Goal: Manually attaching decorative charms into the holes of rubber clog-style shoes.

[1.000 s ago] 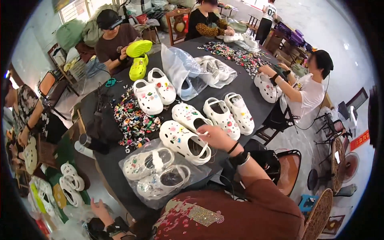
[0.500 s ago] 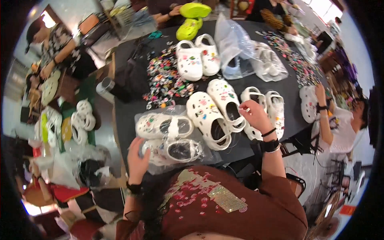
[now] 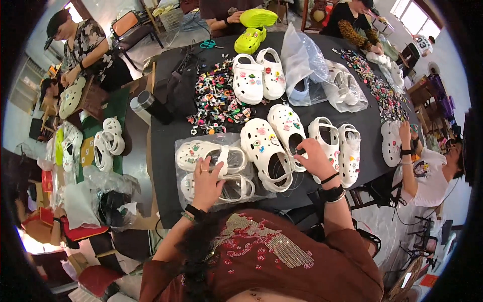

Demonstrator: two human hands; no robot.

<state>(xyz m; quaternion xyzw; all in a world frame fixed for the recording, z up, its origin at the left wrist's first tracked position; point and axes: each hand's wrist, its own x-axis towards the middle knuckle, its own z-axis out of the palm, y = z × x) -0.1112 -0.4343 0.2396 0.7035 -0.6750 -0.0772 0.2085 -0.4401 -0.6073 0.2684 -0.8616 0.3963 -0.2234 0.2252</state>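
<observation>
My left hand [image 3: 207, 183] lies with fingers spread on a pair of white clogs [image 3: 193, 155] inside a clear plastic bag [image 3: 180, 173]. To the right stands a pair of white clogs with colourful charms, one nearer clog [image 3: 259, 138] and one farther clog [image 3: 284, 121]. My right hand [image 3: 318, 160] is closed at the heel of the farther clog, its thumb and forefinger pinched on the strap there. The hand hides part of that strap. Another pair of white clogs [image 3: 349, 151] stands just right of this hand.
Loose charms [image 3: 221, 95] lie heaped beyond the bag, with another spread [image 3: 372, 83] at far right. Behind stand white clogs [image 3: 248, 83] and bagged shoes [image 3: 302, 75]. A dark flask [image 3: 153, 106] is at left. Co-workers handle lime clogs [image 3: 250, 39] and a white clog [image 3: 391, 143].
My left hand has moved right, from the bag's left edge onto the bagged clogs. My right hand has come down to the farther clog's heel and its fingers have closed. The view has shifted slightly.
</observation>
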